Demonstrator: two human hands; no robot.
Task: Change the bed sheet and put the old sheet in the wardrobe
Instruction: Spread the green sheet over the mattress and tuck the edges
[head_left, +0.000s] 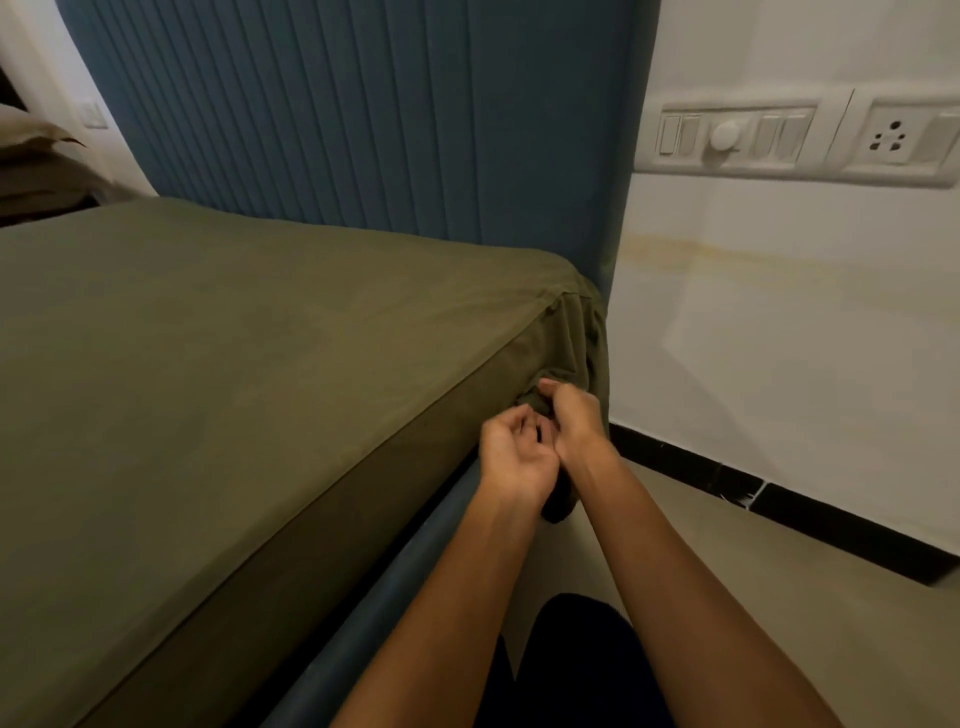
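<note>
The olive-green bed sheet (249, 343) lay stretched flat over the mattress, covering the top and hanging down the near side. At the far right corner of the bed, next to the white wall (779, 338), the cloth was bunched into folds and a loose tail of it hung down toward the floor (779, 571).

Both of the person's hands were at that corner, close together and low against the side of the mattress. The right hand (574, 415) had its fingers curled into the gathered folds of the sheet, gripping the bunch. The left hand (511, 449) sat just beside it, palm turned up, fingers curled inward at the edge of the cloth; whether it really held any fabric I could not tell from where I stood.

Below the hands ran the blue padded bed frame (384, 603), along the near side of the mattress. The tall blue ribbed headboard (363, 114) rose at the far end. On the wall to the right was a white switch panel (737, 137) with a socket (891, 140) beside it, and a black skirting strip (831, 525) ran along the foot of the wall. Far left, a brown pillow (31, 156) showed past the edge of the bed.
</note>
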